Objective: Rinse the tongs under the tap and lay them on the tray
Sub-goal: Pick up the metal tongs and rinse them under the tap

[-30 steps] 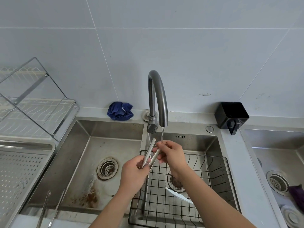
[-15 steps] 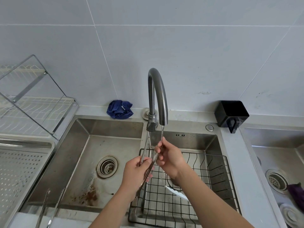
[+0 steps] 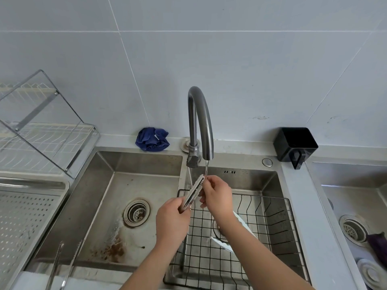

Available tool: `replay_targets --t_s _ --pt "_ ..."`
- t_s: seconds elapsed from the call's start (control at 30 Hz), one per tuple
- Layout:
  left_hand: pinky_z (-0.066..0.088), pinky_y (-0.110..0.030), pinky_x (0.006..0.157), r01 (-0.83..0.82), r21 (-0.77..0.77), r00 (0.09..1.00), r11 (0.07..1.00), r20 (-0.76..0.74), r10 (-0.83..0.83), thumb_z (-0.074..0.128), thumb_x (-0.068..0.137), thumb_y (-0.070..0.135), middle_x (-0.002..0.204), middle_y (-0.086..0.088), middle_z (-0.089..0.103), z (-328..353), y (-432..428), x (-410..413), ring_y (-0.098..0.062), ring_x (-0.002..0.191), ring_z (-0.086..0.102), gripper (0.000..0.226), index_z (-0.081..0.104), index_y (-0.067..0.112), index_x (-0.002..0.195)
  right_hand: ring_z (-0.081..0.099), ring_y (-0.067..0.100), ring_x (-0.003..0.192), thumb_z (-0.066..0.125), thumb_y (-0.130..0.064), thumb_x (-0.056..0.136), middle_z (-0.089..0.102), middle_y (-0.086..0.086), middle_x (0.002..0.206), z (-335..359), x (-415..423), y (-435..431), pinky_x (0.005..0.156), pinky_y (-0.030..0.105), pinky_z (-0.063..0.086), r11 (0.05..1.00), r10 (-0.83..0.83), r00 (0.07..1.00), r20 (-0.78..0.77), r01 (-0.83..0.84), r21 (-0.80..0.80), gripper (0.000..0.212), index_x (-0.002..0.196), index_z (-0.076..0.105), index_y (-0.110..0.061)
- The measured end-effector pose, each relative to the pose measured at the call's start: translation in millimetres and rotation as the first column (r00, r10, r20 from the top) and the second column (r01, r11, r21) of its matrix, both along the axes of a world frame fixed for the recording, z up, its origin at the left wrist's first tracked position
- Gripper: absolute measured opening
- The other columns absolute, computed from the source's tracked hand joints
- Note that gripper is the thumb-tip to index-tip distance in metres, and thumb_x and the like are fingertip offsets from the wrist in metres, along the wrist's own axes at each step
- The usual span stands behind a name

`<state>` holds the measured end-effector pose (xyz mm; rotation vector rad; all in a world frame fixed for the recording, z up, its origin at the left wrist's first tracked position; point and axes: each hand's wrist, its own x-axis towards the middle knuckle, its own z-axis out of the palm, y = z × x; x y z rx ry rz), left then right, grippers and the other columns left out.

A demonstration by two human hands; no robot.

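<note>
Steel tongs (image 3: 193, 191) with scalloped tips point up toward the spout of the grey tap (image 3: 201, 122), where a thin stream of water runs onto their tip. My left hand (image 3: 170, 220) grips the tongs' lower end, arms squeezed together. My right hand (image 3: 216, 193) pinches the upper end of the tongs just below the stream. The perforated steel tray (image 3: 25, 222) lies at the far left, beside the left sink basin (image 3: 100, 206).
A black wire basket (image 3: 272, 237) sits in the middle basin with a white dish (image 3: 226, 243) inside. A second pair of tongs (image 3: 60, 264) leans at the left basin's front. Also here are a dish rack (image 3: 41, 132), blue cloth (image 3: 151, 139), black holder (image 3: 295, 144) and right sink (image 3: 356, 216).
The tongs' arms, spread apart half a second ago, are now pressed together. My right hand has slid up to the tip under the stream.
</note>
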<state>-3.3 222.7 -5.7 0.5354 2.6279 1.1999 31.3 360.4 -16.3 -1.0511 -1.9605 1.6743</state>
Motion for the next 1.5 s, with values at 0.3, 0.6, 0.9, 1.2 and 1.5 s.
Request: replay_targets --t_s 0.3,0.6,0.9,1.2,1.5 --pt "0.039 -0.026 0.053 -0.002 0.019 0.989 1.000 0.151 -0.001 0.071 0.087 0.013 0.051 0.005 0.051 -10 -5 -8 -0.011 0.049 0.044 0.040 0.055 0.026 0.054 0.062 0.018 0.055 0.051 0.004 0.099 0.072 0.009 0.074 2 7 5 0.054 0.034 0.059 0.966 0.072 0.987 -0.146 -0.106 -0.238 0.029 0.088 0.075 -0.008" --pt "0.056 -0.034 0.054 -0.260 0.379 0.746 0.888 0.662 -0.064 0.067 0.094 0.008 0.083 -0.024 0.075 -5 -1 -7 -0.028 0.063 0.070 0.012 0.079 0.007 0.093 0.041 0.016 0.052 0.053 -0.040 0.105 0.059 0.006 0.067 12 5 11 0.048 0.029 0.038 0.773 0.085 0.941 -0.328 -0.270 -0.575 0.038 0.082 0.067 -0.013" --pt "0.047 -0.030 0.052 -0.343 0.449 0.698 0.825 0.709 -0.096 0.061 0.098 0.018 0.080 -0.018 0.074 0 12 -19 -0.024 0.060 0.066 0.022 0.074 0.002 0.093 0.051 0.013 0.061 0.062 -0.031 0.099 0.065 0.005 0.078 15 9 1 0.050 0.023 0.044 0.708 0.208 0.889 -0.407 -0.424 -0.564 0.022 0.094 0.069 -0.010" --pt "0.049 -0.031 0.048 -0.270 0.433 0.592 0.860 0.779 -0.206 0.071 0.091 0.038 0.068 -0.016 0.065 -9 32 -19 -0.028 0.053 0.061 0.036 0.067 0.001 0.092 0.064 0.020 0.075 0.065 -0.005 0.094 0.070 0.009 0.086 24 11 14 0.073 0.033 0.051 0.776 0.049 0.854 -0.518 -0.359 -0.519 0.004 0.094 0.067 -0.008" --pt "0.039 -0.027 0.040 -0.300 0.403 0.663 0.865 0.740 -0.114 0.051 0.105 0.027 0.059 -0.008 0.055 -11 43 -10 -0.017 0.045 0.048 0.035 0.068 -0.004 0.099 0.062 0.038 0.077 0.069 -0.012 0.096 0.067 0.022 0.086 28 20 8 0.062 0.042 0.054 0.869 0.253 0.902 -0.351 -0.371 -0.327 0.012 0.087 0.063 -0.005"
